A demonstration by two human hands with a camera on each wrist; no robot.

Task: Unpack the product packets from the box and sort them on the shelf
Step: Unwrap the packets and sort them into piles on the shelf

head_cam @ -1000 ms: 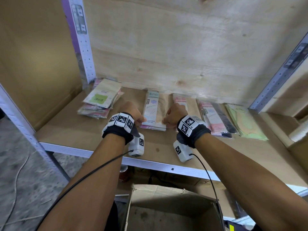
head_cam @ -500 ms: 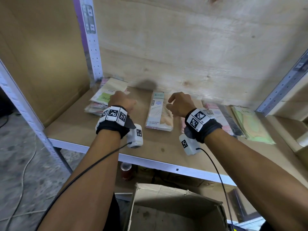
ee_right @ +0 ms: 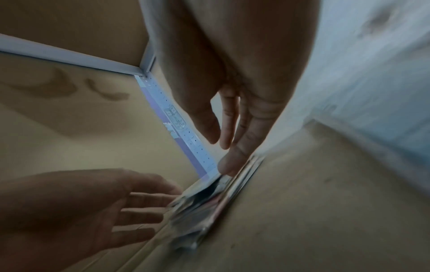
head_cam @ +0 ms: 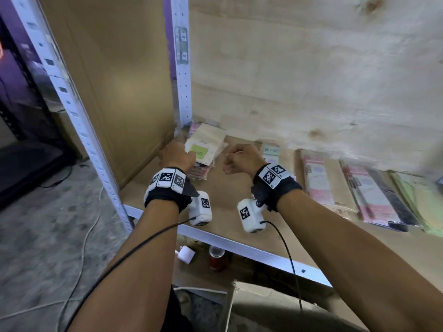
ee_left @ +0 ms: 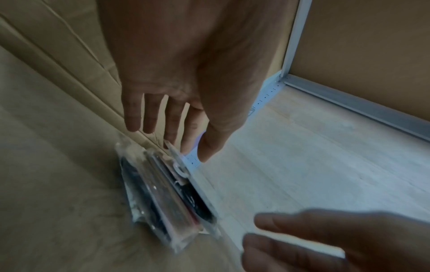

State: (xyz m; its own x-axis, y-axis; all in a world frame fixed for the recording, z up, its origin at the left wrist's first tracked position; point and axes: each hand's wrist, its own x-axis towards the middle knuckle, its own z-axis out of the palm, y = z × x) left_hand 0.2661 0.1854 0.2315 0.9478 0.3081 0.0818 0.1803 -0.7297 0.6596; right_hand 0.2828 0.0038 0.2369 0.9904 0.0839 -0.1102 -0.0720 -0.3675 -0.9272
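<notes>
- Far left, the white perforated front post [head_cam: 72,111] of the shelf rises at about 10 o'clock, with grey floor and loose cables [head_cam: 81,248] beneath it.
- At 12 o'clock from the left hand [head_cam: 177,155], a second white post [head_cam: 183,75] stands in the back corner of the shelf [head_cam: 242,195].
- The left hand reaches for the corner stack of packets [head_cam: 203,152]; fingers are straight and spread, gripping nothing, with the tips right at the stack's near-left edge.
- In the left wrist view those fingers [ee_left: 149,117] hang just above the clear-wrapped stack [ee_left: 167,198]; actual contact is hard to call through the blur.
- The stack lies flat on the board, its top packet showing a green label [head_cam: 199,150].
- At 3 o'clock from the stack, the right hand [head_cam: 239,158] hovers over bare board, loosely curled in the head view and holding nothing.
- The right wrist view shows its fingers [ee_right: 235,150] fairly straight, tips pointing towards the stack's edge [ee_right: 209,200].
- Further right, more packets lie in a row along the back: a pale one [head_cam: 271,152] just behind the right wrist, then pink ones [head_cam: 318,180], pink-and-black ones [head_cam: 378,200], and a green one [head_cam: 422,200] at the edge.
- Below the shelf's front rail, at 6 o'clock, sit a red can [head_cam: 217,257] and a white plug [head_cam: 185,255].
- At the bottom, the cardboard box [head_cam: 275,305] sits open between the forearms.
</notes>
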